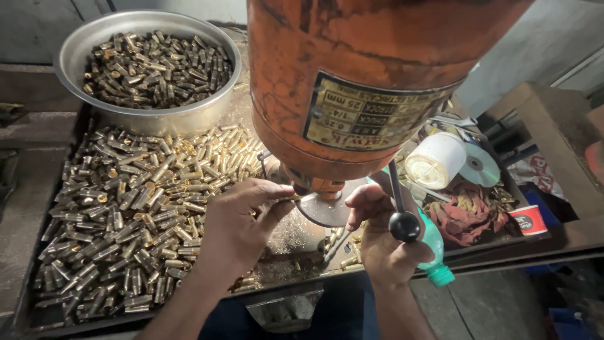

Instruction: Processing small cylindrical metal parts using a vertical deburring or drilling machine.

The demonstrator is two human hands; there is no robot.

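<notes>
An orange drill press head point(352, 75) fills the upper middle of the head view, with a round metal work plate point(327, 211) under its spindle. My left hand point(242, 223) reaches to the plate's left edge, fingertips pinched at the spindle; a small part there is hidden. My right hand point(377, 236) rests at the plate's right edge, fingers curled, beside the black-knobbed feed lever point(404, 225). Whether it grips anything cannot be seen. Brass tube pieces point(132, 208) lie heaped on the tray to the left.
A steel bowl point(75, 50) of darker brass pieces stands at the back left. At the right lie a white tape roll point(435, 160), a disc point(481, 167), a red rag point(465, 217), a green bottle point(434, 252) and a paper cup point(528, 220).
</notes>
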